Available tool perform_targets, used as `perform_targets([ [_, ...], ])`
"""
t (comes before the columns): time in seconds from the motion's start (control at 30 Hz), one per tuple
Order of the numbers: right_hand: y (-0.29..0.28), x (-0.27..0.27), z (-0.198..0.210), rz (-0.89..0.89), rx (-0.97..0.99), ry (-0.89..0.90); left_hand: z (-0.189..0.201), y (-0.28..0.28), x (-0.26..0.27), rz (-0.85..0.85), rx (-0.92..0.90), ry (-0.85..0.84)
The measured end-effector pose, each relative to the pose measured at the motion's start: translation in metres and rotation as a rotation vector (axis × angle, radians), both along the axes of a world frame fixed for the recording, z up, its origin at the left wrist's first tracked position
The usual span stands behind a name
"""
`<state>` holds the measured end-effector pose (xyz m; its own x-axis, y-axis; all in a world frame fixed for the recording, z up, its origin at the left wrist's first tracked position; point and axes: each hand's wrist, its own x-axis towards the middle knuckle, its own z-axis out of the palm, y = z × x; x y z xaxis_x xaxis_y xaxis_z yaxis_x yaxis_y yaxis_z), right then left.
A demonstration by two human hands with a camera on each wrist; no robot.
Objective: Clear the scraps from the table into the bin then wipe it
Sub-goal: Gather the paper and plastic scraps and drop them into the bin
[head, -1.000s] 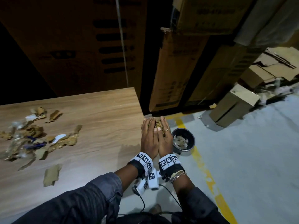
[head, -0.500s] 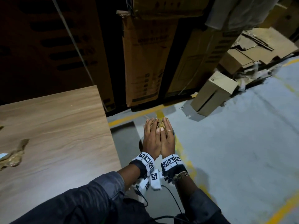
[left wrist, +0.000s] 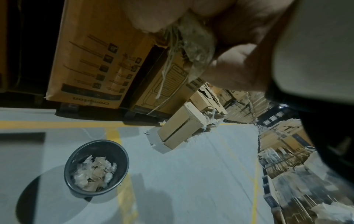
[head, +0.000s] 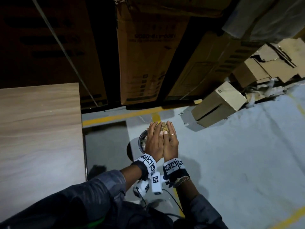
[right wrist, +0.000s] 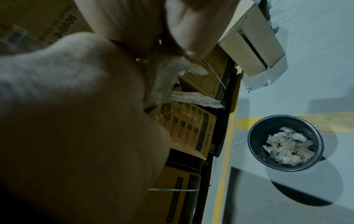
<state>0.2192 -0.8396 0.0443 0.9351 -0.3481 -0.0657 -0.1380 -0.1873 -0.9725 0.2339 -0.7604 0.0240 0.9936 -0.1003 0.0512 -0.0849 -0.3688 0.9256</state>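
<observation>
Cupping brown, crumpled scraps [head: 163, 128], both hands pressed together above bin [left wrist: 96, 166].

A tall cardboard carton [head: 148, 60] with printed icons stands upright on the grey floor [head: 231, 162]. Just right of it leans a second carton [head: 203, 66]. Further right of the tall carton, a small box [head: 219, 104] lies tilted on the floor, with torn cardboard [head: 272, 63] piled behind it. A yellow line [head: 115, 117] runs along the floor below the tall carton.
</observation>
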Motion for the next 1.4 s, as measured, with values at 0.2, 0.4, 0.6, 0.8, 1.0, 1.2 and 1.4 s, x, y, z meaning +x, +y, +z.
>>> perform_targets([
  [0.2,-0.048,0.021,-0.034,0.076,0.017,-0.022,-0.016,-0.047,0.012,0.103,0.069,0.061],
  [0.4,-0.098,0.037,-0.070,0.204,0.121,0.009,-0.035,-0.093,0.016,0.227,0.184,0.101],
  [0.6,-0.130,0.055,-0.104,0.255,0.154,0.094,-0.064,-0.126,0.026,0.338,0.154,0.148],
  [0.8,-0.131,0.066,-0.164,0.267,0.115,0.173,-0.131,-0.124,0.038,0.360,0.145,0.205],
  [1.0,-0.123,0.081,-0.224,0.300,0.116,0.231,-0.216,-0.117,0.047,0.373,0.137,0.290],
  [1.2,-0.115,0.097,-0.316,0.279,0.143,0.305,-0.324,-0.112,0.072,0.349,0.186,0.325],
  [1.4,-0.124,0.123,-0.428,0.251,0.097,0.323,-0.437,-0.117,0.092,0.354,0.170,0.316],
])
